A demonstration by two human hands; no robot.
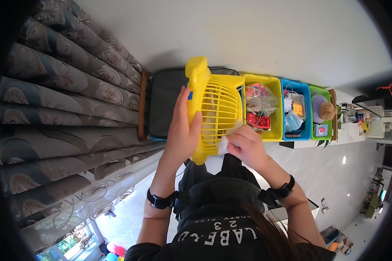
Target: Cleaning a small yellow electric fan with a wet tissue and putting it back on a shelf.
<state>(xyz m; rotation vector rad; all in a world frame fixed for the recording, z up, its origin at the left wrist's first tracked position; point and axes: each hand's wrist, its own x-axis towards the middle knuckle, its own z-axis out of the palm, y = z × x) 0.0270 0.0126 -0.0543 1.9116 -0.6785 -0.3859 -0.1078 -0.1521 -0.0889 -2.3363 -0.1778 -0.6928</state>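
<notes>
A yellow plastic slatted toy cage (pixel 219 114) is held up before me, its solid frame on the left and curved bars on the right. My left hand (pixel 185 127) grips that frame, thumb across the near face, beside a small blue part. Pinched in my right hand (pixel 246 143) is a white wipe (pixel 223 145), pressed against the lower right bars. Behind the cage lies a dark grey fabric case (pixel 166 104), partly hidden by it.
A yellow bin (pixel 276 130) holds bagged toys and a red toy. Beside it are a blue bin (pixel 307 130) with a face mask and a green bin (pixel 328 98) with a plush toy. A wooden rack end (pixel 143 107) and patterned curtains (pixel 68 98) are at left.
</notes>
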